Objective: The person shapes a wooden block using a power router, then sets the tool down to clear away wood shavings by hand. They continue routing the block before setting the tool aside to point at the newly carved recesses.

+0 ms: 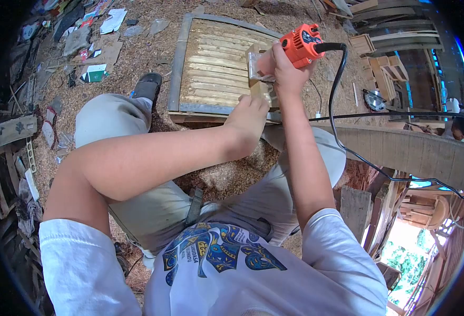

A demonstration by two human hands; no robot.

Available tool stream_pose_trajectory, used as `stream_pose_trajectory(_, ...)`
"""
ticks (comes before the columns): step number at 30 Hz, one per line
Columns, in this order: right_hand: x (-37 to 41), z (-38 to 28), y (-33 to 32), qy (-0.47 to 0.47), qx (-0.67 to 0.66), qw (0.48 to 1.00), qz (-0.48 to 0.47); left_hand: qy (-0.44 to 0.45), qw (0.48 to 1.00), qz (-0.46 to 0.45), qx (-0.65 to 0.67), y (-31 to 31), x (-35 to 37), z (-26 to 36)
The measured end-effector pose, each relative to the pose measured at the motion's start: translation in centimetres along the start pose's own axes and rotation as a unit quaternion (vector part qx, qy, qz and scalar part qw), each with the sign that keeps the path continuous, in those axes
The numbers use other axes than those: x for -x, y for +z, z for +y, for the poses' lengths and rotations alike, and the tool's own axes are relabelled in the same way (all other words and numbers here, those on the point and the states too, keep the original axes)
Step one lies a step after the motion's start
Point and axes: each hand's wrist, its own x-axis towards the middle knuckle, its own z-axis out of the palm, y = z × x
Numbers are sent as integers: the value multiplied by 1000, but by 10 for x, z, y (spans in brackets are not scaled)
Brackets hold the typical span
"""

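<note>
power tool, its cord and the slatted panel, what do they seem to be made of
The power tool: probably hard plastic outside, bright orange, with moulded vents.
Its cord: likely rubber or plastic, smooth and black, bending in loose curves.
The slatted panel: looks like bare wood, pale and streaky; its grey border could be wood or metal, too unclear to tell.

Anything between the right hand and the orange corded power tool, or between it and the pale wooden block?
Nothing visible: the right hand grips the orange tool, which sits at the pale block. The left hand touches the block's near end; the black cable trails rightward.
</note>
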Motion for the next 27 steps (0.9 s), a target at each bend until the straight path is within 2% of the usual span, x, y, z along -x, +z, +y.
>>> stream_pose_trajectory(6,0,-5,4,-3,-29,1000,3,6,1000,-22,16,-2,-1,-1)
stream_pose_trajectory(11,-18,13,7,-43,-35,998,19,7,999,-29,24,2,-3,1)
stream_pose_trajectory(12,-26,10,7,-48,-36,998,24,2,1000,-23,19,2,-3,2)
stream_pose_trajectory(14,-41,1,7,-118,-34,990,74,2,1000,-16,6,1,-3,-1)
stream_pose_trajectory(17,-67,-33,-11,-101,-53,990,85,38,999,3,-27,-5,-4,-6)
stream_pose_trajectory(19,-83,-59,-29,-124,-62,988,72,23,998,-6,56,-14,-12,-12)
stream_pose_trajectory(21,-92,-77,-46,-84,-74,993,42,0,997,30,66,-11,-24,-16)
stream_pose_trajectory(25,-78,-72,-69,-72,-103,989,73,-64,990,114,44,3,-49,-31)
stream_pose_trajectory(26,-72,-67,-68,-64,-109,984,125,-88,992,78,36,0,-55,-35)
stream_pose_trajectory(27,-73,-66,-71,-64,-115,982,136,-80,994,74,28,-1,-59,-38)
